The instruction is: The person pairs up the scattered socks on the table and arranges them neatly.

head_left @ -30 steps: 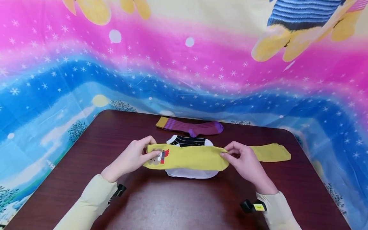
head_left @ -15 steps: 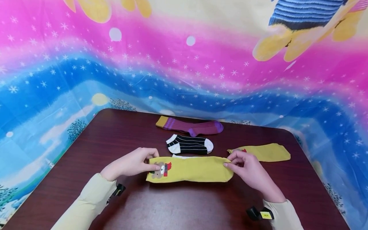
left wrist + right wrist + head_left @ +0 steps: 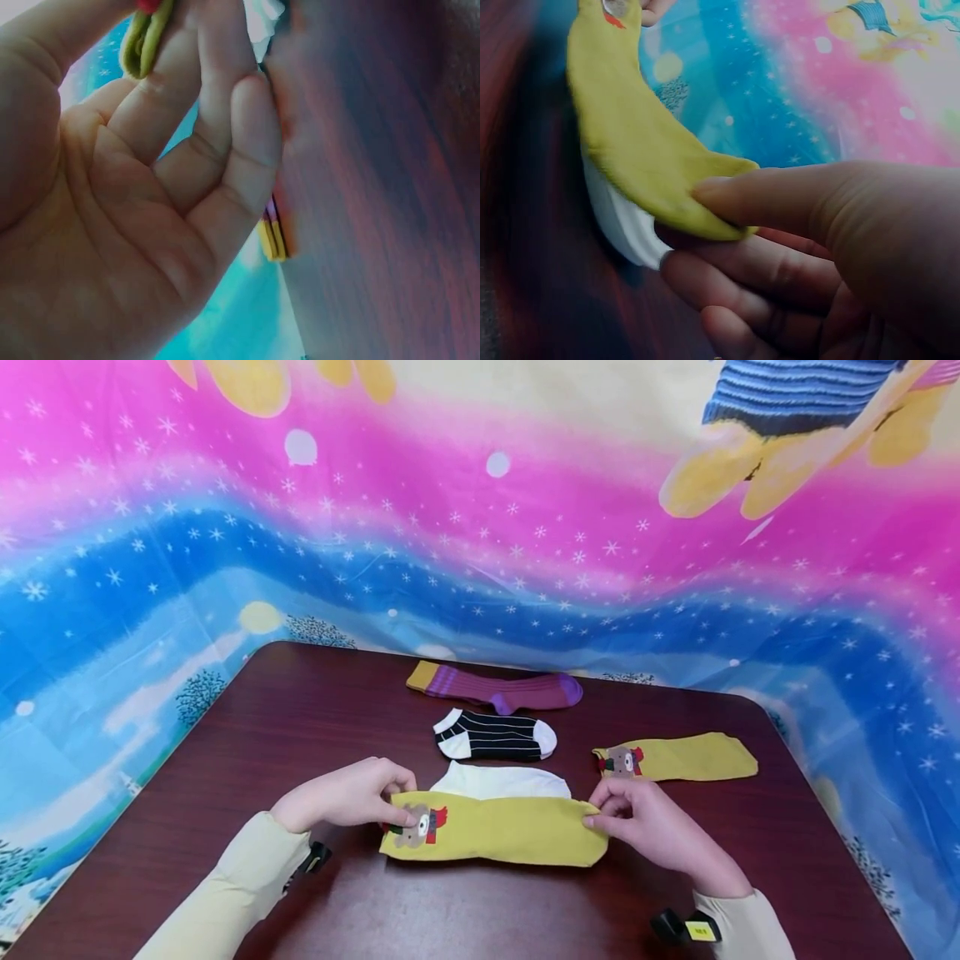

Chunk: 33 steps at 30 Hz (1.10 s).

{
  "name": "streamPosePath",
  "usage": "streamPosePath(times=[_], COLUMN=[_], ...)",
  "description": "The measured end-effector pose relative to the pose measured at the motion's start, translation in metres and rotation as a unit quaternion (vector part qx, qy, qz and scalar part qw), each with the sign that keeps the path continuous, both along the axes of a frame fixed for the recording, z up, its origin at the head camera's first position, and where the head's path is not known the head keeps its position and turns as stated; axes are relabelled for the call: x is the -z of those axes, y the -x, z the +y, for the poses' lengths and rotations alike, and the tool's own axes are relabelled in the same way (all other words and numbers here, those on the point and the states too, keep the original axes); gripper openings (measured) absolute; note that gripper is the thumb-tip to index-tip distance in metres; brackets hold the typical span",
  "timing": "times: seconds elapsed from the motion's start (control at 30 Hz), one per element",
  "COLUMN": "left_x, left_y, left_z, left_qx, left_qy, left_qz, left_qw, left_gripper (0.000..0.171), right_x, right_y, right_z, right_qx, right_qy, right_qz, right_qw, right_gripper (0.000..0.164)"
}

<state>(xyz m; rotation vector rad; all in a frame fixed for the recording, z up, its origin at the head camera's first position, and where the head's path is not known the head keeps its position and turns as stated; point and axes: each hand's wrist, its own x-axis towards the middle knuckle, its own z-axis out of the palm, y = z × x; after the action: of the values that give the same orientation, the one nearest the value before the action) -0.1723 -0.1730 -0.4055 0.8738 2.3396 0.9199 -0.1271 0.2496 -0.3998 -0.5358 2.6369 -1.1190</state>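
Observation:
Stretched between both hands is a yellow sock with a bear face and red scarf near its left end. My left hand pinches the bear end between thumb and fingers; the left wrist view shows the folded yellow edge at the fingertips. The toe end is pinched by my right hand, as the right wrist view shows. Just behind the held sock lies a white sock, its near part hidden. Another yellow bear sock lies flat beyond the right hand.
A black-and-white striped ankle sock lies behind the white one. Farther back, near the table's far edge, is a purple sock with a mustard cuff. A printed cloth backdrop rises behind the dark wooden table.
Both hands have moved toward the person with the yellow sock, uncovering the striped sock and most of the white sock. The bear on the other yellow sock now shows.

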Motion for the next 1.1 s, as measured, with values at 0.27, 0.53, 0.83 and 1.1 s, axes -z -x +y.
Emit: streamPosePath(times=[0.27,0.53,0.83,1.1], left_x=[0.006,0.012,0.012,0.013], left_y=[-0.001,-0.006,-0.010,-0.009], left_z=[0.004,0.008,0.011,0.014], left_qx=[0.004,0.016,0.020,0.000], left_qy=[0.027,0.035,0.045,0.069], left_qz=[-0.027,-0.029,-0.026,-0.004], left_qw=[0.9993,0.9988,0.9984,0.9976], left_gripper=[0.023,0.029,0.026,0.030], right_x=[0.006,0.015,0.021,0.024], right_y=[-0.003,-0.006,-0.009,-0.009], right_z=[0.002,-0.001,-0.003,-0.005], right_qx=[-0.038,-0.063,-0.067,-0.057], right_qy=[-0.008,-0.027,-0.033,-0.045], right_qz=[-0.056,-0.090,-0.111,-0.105], right_qw=[0.998,0.994,0.991,0.992], right_gripper=[0.014,0.013,0.014,0.021])
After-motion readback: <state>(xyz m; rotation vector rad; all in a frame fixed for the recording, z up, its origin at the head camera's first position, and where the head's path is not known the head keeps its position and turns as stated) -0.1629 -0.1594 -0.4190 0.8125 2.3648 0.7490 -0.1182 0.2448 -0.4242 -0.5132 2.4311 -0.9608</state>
